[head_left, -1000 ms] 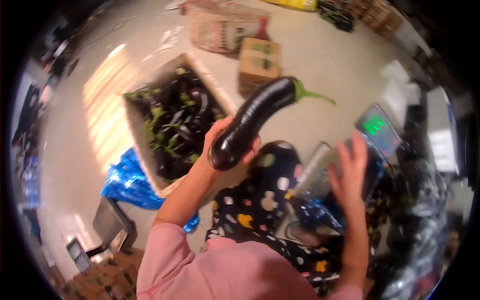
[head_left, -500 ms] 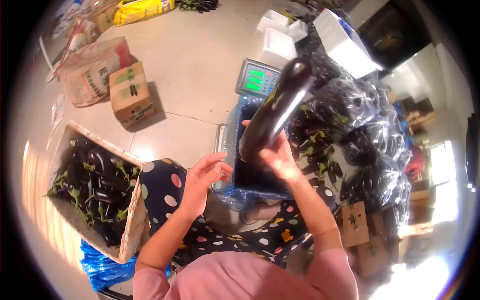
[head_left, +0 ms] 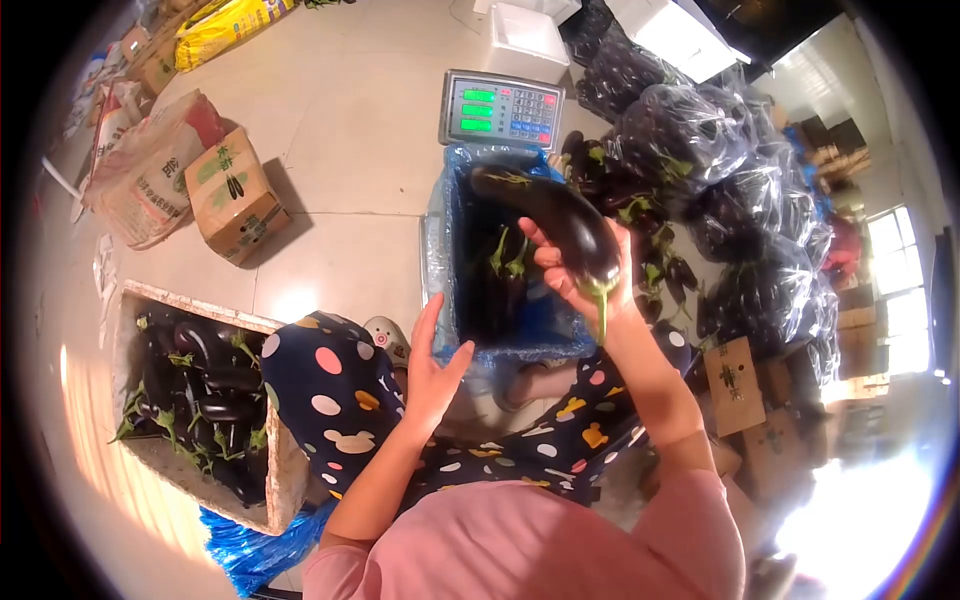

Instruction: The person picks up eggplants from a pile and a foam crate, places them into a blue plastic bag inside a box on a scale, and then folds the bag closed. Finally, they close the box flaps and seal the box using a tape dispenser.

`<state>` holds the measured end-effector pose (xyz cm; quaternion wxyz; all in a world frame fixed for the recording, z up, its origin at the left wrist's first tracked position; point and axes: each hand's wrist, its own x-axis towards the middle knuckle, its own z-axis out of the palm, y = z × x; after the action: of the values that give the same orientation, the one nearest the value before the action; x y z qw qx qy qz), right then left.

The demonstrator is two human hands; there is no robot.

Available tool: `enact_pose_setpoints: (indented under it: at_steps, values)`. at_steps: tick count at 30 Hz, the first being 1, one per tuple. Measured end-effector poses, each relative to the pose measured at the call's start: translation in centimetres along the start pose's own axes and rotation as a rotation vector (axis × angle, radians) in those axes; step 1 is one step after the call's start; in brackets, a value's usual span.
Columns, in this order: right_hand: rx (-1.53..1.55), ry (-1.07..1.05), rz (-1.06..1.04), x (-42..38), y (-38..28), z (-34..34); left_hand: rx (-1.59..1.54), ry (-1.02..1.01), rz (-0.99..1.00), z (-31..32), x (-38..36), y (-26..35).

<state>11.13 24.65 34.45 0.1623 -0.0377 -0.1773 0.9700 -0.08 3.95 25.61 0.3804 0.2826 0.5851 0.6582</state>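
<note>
A long dark eggplant [head_left: 565, 225] lies in my right hand [head_left: 590, 270], its green stem pointing down toward my wrist. It is held above a bin lined with blue plastic [head_left: 437, 250]. Inside that bin rest more eggplants [head_left: 500, 285] with green stems. My left hand [head_left: 437, 375] is empty at the bin's near left corner, thumb and fingers apart. Beyond the bin stands a scale display [head_left: 503, 108] with green lit digits.
A foam box [head_left: 285, 470] full of eggplants stands at the left. Behind it are a carton [head_left: 235, 200] and a woven sack [head_left: 155, 175]. Clear bags of eggplants [head_left: 760, 210], loose eggplants [head_left: 655, 250] and cartons [head_left: 735, 385] lie at the right. White foam boxes [head_left: 528, 42] stand at the back.
The eggplant in my right hand has swung from pointing up and right to lying across the bin, stem now toward me. My left hand has moved slightly right and down. The view has shifted.
</note>
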Motion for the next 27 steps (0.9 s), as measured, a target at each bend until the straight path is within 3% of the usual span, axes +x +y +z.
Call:
enact_pose_setpoints:
  at_steps: [4, 7, 11, 13, 16, 17, 20, 27]
  values:
    - [-0.455, 0.119, -0.069, -0.9, 0.4, 0.6, 0.047, -0.025, 0.0, 0.2, 0.1, -0.6]
    - [-0.248, -0.013, -0.089, -1.1, -0.1, 1.3, -0.015, 0.0, -0.051, 0.5, 0.2, -0.8]
    - [-0.709, 0.152, -0.137, -0.6, -1.2, 1.6, -0.062, 0.002, -0.106, 0.6, 0.2, -0.5]
    - [-0.471, 0.094, -0.139, 0.3, -1.2, 1.7, -0.15, -0.01, -0.154, 0.6, 0.3, -0.7]
    - [-0.518, 0.222, -0.353, 1.4, 0.6, 1.7, -0.152, -0.02, -0.163, 0.5, 0.3, -0.3]
    - [-0.52, 0.252, -0.348, 1.9, 0.9, 1.3, -0.16, -0.019, -0.172, 0.6, 0.4, -0.2]
    - [-0.46, 0.616, -0.225, 2.8, 2.0, -3.0, -0.192, -0.033, -0.19, 0.6, 0.4, -0.2]
    - [-0.699, 0.85, 0.12, 7.3, 5.7, -9.4, -0.321, -0.08, -0.26, 0.9, 0.5, -0.9]
